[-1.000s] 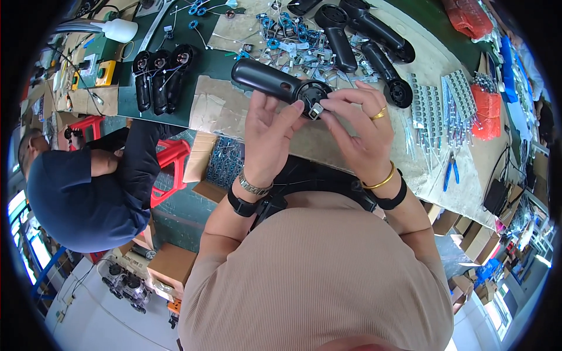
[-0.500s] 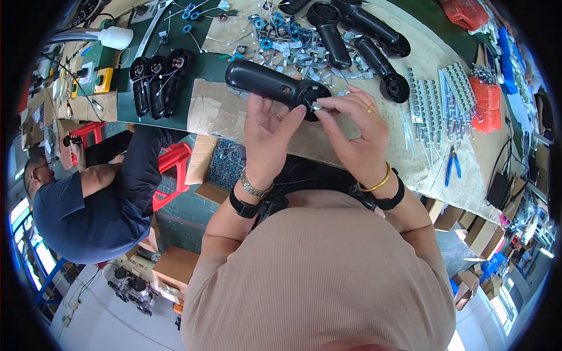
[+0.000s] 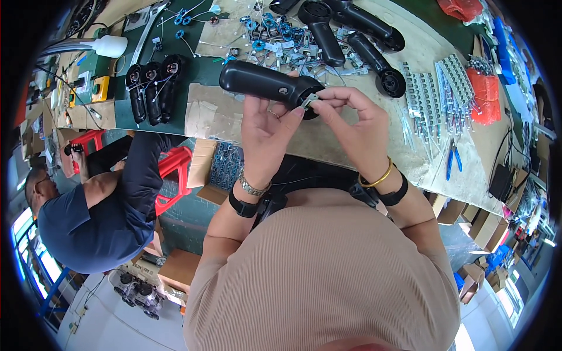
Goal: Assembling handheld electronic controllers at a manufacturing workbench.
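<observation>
A black plastic housing with a long rounded handle and a round open head lies across my left hand, whose fingers wrap it from below. The left thumb presses near the rim of the head. Between the fingertips of my right hand is a small pale circuit board, held at the opening of the head. The left thumb tip comes close to this board; whether it touches cannot be told. The inside of the head is mostly hidden by the fingers.
Beyond lie a pile of small wired boards and blue rings and more black housings. Sheets of boards, blue pliers and a red bag are at right. Three wired housings and a seated person are at left.
The small board has turned and shows more of its length at the head's opening. My right fingers have shifted slightly with it, and the housing has tilted a little.
</observation>
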Demonstrator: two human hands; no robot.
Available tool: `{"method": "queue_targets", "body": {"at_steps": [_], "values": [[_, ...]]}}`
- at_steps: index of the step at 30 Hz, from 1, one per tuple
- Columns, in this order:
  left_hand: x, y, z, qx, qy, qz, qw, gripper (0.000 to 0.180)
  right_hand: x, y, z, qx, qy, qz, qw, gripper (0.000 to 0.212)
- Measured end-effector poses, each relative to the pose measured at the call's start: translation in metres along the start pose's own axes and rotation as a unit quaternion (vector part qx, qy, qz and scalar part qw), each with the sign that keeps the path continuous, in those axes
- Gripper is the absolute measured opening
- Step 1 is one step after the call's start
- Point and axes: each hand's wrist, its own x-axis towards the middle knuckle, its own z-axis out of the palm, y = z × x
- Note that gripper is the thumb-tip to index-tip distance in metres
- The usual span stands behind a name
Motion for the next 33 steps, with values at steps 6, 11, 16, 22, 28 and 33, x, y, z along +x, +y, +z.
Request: {"method": "queue_targets", "body": {"at_steps": [6, 11, 16, 22, 28, 33], "values": [[-0.002, -0.001, -0.017, -0.034, -0.058, -0.022, 0.997, 0.065, 0.007, -0.009, -0.004, -0.079, 0.013, -0.080, 0.994, 0.045], [0.002, -0.006, -0.011, -0.056, -0.111, 0.073, 0.990, 0.055, 0.008, -0.004, -0.022, -0.147, -0.115, -0.228, 0.956, 0.052], [0.009, 0.018, -0.009, 0.157, -0.091, 0.143, 0.973, 0.053, 0.014, -0.006, -0.041, -0.258, -0.072, -0.389, 0.882, 0.052], [0.015, 0.056, -0.045, -0.147, -0.091, -0.261, 0.950, 0.053, 0.009, -0.009, -0.048, -0.318, -0.094, -0.474, 0.816, 0.041], [0.013, 0.067, -0.023, 0.016, -0.212, -0.310, 0.927, 0.053, 0.005, -0.011, -0.045, -0.344, -0.086, -0.476, 0.805, 0.037], [0.011, 0.054, -0.020, -0.051, -0.197, -0.332, 0.921, 0.057, -0.003, -0.001, -0.040, -0.330, -0.089, -0.479, 0.808, 0.040]]}}
